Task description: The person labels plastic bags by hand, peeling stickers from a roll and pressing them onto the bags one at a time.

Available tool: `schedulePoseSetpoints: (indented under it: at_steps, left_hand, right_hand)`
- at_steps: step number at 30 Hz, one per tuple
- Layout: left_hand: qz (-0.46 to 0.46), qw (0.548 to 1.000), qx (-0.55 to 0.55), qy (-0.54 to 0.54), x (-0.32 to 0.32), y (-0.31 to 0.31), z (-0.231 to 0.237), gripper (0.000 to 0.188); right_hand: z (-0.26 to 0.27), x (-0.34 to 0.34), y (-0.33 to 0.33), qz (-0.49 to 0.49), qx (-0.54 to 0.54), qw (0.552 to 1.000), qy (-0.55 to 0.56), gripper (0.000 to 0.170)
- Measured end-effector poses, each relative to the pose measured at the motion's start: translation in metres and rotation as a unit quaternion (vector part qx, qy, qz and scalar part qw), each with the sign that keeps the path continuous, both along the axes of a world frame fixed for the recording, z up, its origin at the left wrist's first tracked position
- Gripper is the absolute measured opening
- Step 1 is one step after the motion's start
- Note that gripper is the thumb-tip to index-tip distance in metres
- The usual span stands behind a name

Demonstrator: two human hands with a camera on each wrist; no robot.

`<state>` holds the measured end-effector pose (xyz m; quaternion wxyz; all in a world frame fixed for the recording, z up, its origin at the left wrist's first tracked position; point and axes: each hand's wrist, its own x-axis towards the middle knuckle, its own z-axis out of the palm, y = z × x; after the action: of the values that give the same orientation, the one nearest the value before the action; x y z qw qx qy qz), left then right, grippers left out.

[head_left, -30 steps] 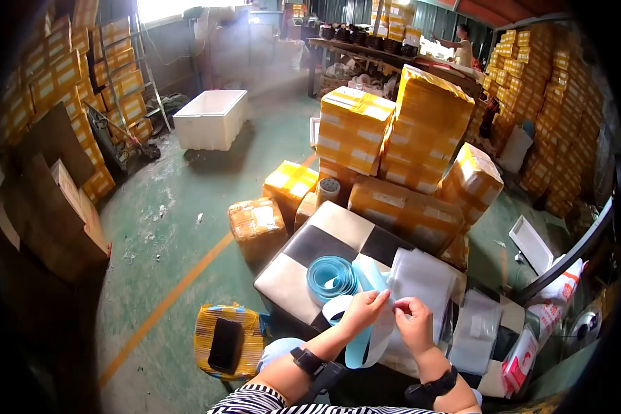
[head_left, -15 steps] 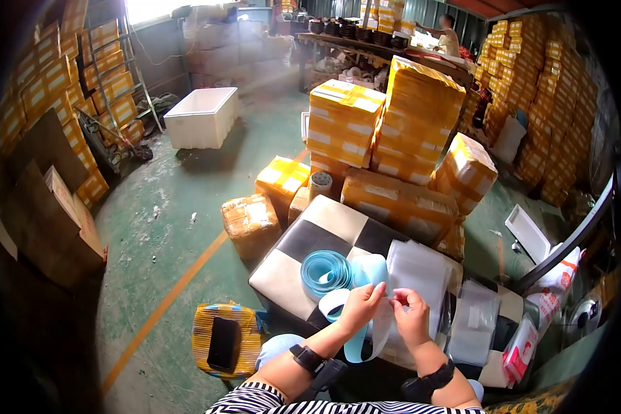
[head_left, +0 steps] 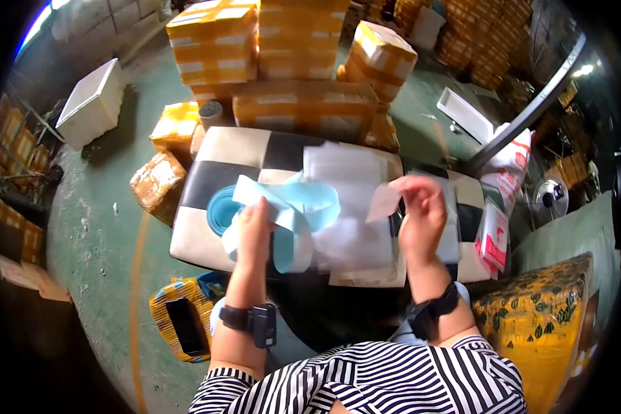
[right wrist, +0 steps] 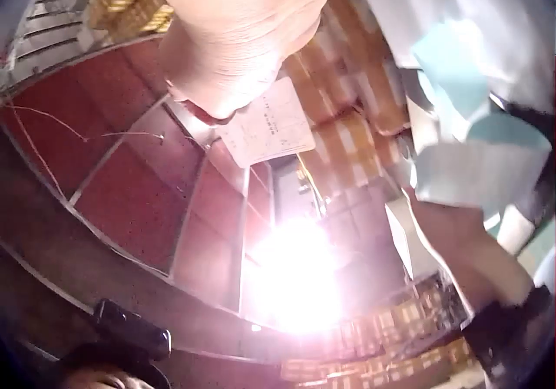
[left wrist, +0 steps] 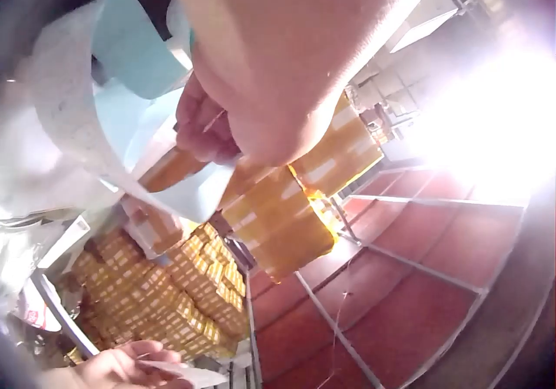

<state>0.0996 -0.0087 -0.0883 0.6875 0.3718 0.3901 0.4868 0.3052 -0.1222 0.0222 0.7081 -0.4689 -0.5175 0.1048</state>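
The left hand (head_left: 254, 233) holds the blue strip (head_left: 294, 250) between thumb and curled fingers. The strip makes loops above the surface (head_left: 222, 146), a padded top with black and cream squares. Beside this hand, the roll (head_left: 218, 214) lies on the surface; its right side is hidden behind the strip and the hand. Where the strip joins the roll, I cannot tell.

The right hand (head_left: 423, 215) is raised, well apart from the left one, and pinches the label (head_left: 385, 201) between thumb and fingers. In the head view, the hand and the label are blurred. In the right wrist view, the label shows small dark print, too small to read, and the hand covers one corner. The fingertips there are mostly hidden behind the hand itself.

The plastic sheets (head_left: 345, 169) lie on the surface between the hands; the strip covers part of them. How many they are, I cannot make out. Behind the surface stand taped boxes (head_left: 303, 107), the tall ones cut off by the top edge. In both wrist views, a strong light washes out part of the background.
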Motion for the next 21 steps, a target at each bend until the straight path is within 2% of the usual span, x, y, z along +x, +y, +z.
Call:
schedulePoseSetpoints:
  at_steps: [1,2,4,5,7,8,10,11,14,16,21]
  left_hand:
    - [-0.006,0.998,0.027,0.058,-0.005,0.003,0.004,0.026]
    - [-0.011,0.992,0.057,0.114,-0.01,0.007,0.006,0.027]
    - [-0.025,0.956,0.092,0.279,-0.029,0.019,0.002,0.037]
    - [0.057,0.916,0.192,0.348,-0.042,0.026,-0.007,0.038]
    - [0.162,0.891,0.229,0.356,-0.055,0.027,0.012,0.038]
    - [0.183,0.921,0.167,0.3,-0.063,0.025,0.028,0.037]
    - [0.233,0.934,0.206,0.177,-0.076,0.032,0.019,0.035]
    - [0.264,0.925,0.207,0.179,-0.076,0.029,0.019,0.039]
    - [0.251,0.931,0.193,0.179,-0.072,0.026,0.016,0.04]
    - [0.23,0.934,0.18,0.207,-0.069,0.027,0.016,0.039]
    - [0.231,0.939,0.193,0.167,-0.053,0.025,0.024,0.036]
  right_hand:
    - [0.003,0.017,-0.003,-0.1,-0.074,0.992,-0.029,0.009]
    - [0.0,0.034,0.003,-0.11,-0.084,0.99,0.004,0.007]
    - [-0.021,0.068,0.01,-0.071,-0.13,0.988,0.044,0.005]
    - [-0.038,0.081,0.012,-0.058,-0.165,0.982,0.074,0.005]
    - [-0.069,0.093,0.015,-0.049,-0.237,0.959,0.145,0.006]
    - [-0.087,0.097,0.018,-0.023,-0.252,0.951,0.179,0.007]
    - [-0.119,0.104,0.028,-0.025,-0.342,0.93,0.135,0.01]
    - [-0.134,0.105,0.034,-0.021,-0.347,0.93,0.118,0.011]
    - [-0.159,0.1,0.055,-0.051,-0.37,0.927,0.036,0.016]
    - [-0.162,0.094,0.067,-0.092,-0.416,0.903,-0.058,0.016]
    - [-0.167,0.086,0.077,-0.117,-0.422,0.895,-0.089,0.016]
